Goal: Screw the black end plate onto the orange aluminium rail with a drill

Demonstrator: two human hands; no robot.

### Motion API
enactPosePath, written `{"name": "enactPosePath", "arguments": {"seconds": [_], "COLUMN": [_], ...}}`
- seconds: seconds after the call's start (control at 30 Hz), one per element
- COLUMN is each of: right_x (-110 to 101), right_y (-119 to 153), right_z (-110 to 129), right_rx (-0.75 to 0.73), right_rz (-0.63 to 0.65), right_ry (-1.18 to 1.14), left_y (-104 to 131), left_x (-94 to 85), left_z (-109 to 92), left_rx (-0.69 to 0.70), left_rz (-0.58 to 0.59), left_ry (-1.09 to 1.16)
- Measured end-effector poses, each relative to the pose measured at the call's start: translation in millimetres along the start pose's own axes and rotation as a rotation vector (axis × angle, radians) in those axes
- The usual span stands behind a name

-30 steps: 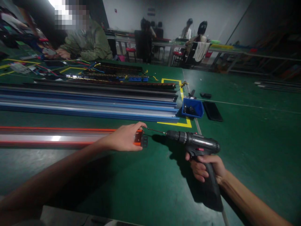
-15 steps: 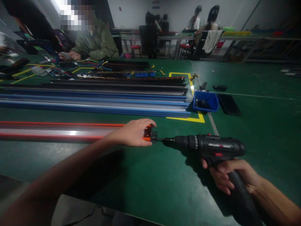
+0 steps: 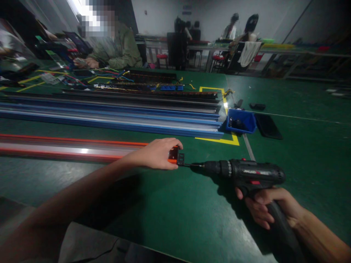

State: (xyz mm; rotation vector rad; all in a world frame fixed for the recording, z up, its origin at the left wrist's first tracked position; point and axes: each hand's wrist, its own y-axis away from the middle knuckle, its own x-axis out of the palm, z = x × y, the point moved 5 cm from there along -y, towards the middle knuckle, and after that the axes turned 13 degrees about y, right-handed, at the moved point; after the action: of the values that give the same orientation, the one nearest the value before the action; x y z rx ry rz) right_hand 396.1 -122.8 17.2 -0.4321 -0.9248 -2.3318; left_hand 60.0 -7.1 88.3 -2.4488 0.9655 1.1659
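A long orange-edged metal profile point(image 3: 82, 150) lies across the green table from the left. My left hand point(image 3: 157, 153) is closed over its right end, thumb and fingers on opposite edges. A small black end piece point(image 3: 181, 159) sits at that end, just beyond my fingertips. In my right hand point(image 3: 270, 204) is a black cordless drill point(image 3: 252, 171), held by its handle and pointing left. Its long thin bit point(image 3: 193, 165) reaches the lower part of the end piece; whether it sits in a screw is too small to tell.
Several blue and black profiles point(image 3: 137, 120) lie behind the orange one. A blue bin point(image 3: 242, 122) holding dark parts stands at their right end, beside a flat black object point(image 3: 268, 126). Wires and boards lie farther back. Across the table sits a person in a green jacket point(image 3: 126, 49).
The view has shifted and tilted slightly. Both hands keep their hold, and the drill bit stays at the end piece.
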Motion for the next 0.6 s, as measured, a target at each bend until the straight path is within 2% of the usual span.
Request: {"name": "enactPosePath", "arguments": {"seconds": [0.6], "right_x": [8.1], "right_y": [1.6], "right_z": [4.1], "right_rx": [0.008], "right_rz": [0.056], "right_ry": [-0.036], "left_y": [-1.2], "left_x": [1.2], "left_z": [3.3], "left_rx": [-0.008], "left_rz": [0.017], "left_ry": [0.001]}}
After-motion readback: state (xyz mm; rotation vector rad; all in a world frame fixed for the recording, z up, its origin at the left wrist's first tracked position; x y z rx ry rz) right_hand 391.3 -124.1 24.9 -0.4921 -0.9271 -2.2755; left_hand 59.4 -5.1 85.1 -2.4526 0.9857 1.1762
